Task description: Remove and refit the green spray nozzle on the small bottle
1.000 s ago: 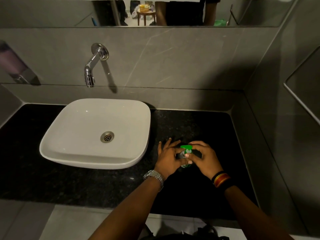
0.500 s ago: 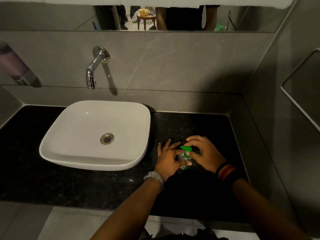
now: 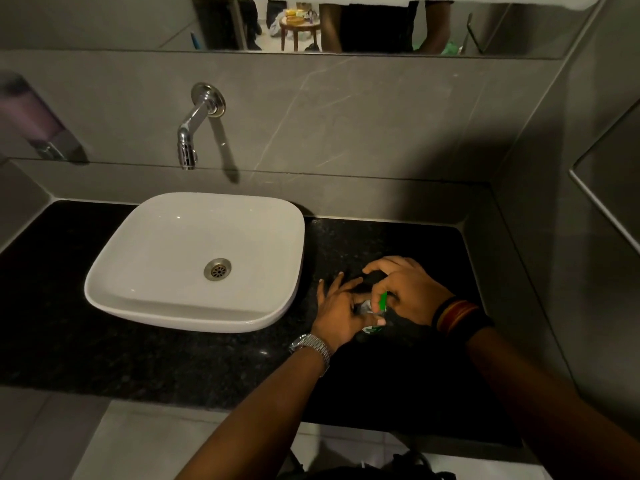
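Observation:
The small bottle (image 3: 370,318) stands on the black counter (image 3: 173,362) to the right of the sink, mostly hidden by my hands. My left hand (image 3: 341,315), with a metal watch at the wrist, grips its body from the left with thumb and fingers. The green spray nozzle (image 3: 382,301) shows as a narrow green strip at the bottle's top. My right hand (image 3: 412,292), with dark and striped wristbands, is closed over the nozzle from the right. Whether the nozzle sits on the bottle or is off it is hidden.
A white basin (image 3: 194,306) sits on the counter to the left of my hands, under a chrome wall tap (image 3: 188,140). A soap dispenser (image 3: 38,123) hangs at the far left. A grey wall (image 3: 540,271) closes the counter's right side. A mirror runs along the top.
My right hand has turned and closed further over the green nozzle, so less green shows than before. My left hand stays on the bottle in the same spot.

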The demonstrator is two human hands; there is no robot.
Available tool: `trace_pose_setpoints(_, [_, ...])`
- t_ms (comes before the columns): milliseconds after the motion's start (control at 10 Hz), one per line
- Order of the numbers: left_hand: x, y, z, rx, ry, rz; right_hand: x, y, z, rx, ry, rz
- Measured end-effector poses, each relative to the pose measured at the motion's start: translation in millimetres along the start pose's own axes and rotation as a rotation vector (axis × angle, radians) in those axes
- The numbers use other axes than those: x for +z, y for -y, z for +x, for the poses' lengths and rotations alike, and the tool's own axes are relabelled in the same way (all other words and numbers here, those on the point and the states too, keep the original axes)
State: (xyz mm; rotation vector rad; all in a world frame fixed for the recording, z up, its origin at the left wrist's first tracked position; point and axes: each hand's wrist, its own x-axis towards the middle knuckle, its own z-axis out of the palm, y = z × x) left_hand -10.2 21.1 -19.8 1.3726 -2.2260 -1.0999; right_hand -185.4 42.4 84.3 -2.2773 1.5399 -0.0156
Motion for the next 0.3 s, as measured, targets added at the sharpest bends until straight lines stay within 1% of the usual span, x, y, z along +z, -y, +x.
trace_pose_setpoints(200, [0,-3,-1,-0.014,0.011,0.016,-4,6,-1,0.004,0.012,0.022])
trace_pose_setpoints(300, [-1,2,1,0.000,0.060,0.120,-15,3,-9,0.020,-0.044,0.029])
